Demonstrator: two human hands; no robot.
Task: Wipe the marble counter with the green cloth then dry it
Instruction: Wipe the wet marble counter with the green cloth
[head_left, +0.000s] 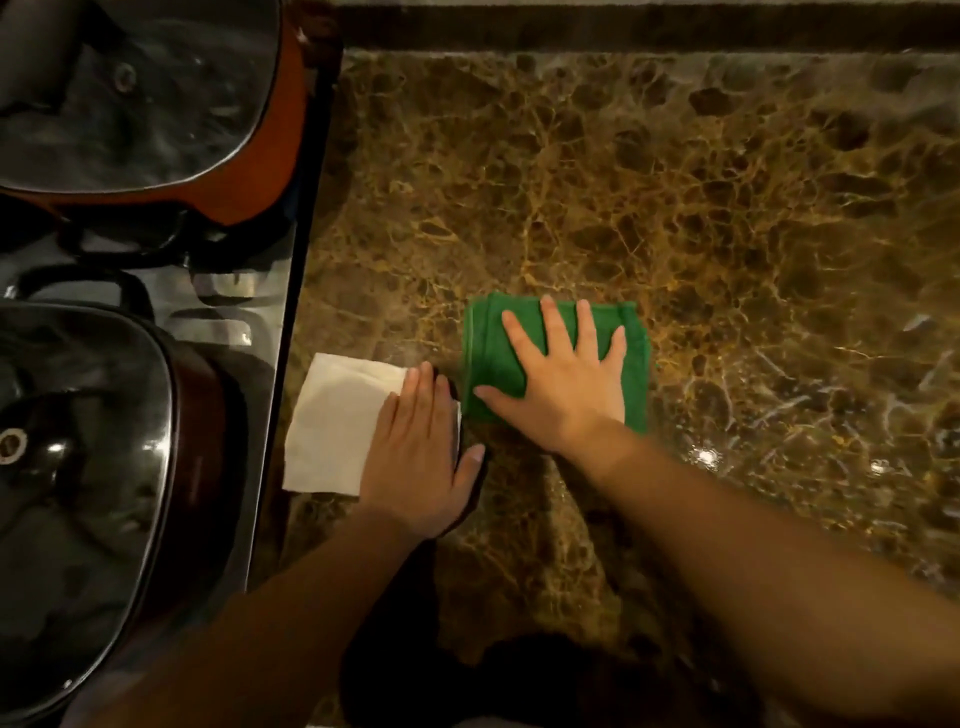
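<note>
A folded green cloth (488, 353) lies flat on the brown marble counter (675, 208), near its front left. My right hand (566, 379) presses down on the cloth with its fingers spread. Just left of it a folded white paper towel (337, 421) lies on the counter beside the stove edge. My left hand (421, 457) rests flat on the towel's right part, fingers together. The counter to the right of the cloth glistens with wet streaks.
A stove top (234, 312) borders the counter on the left. Two lidded pots stand on it, an orange one (270, 156) at the back and a dark one (104, 441) at the front. A dark backsplash strip (623, 26) runs along the far edge.
</note>
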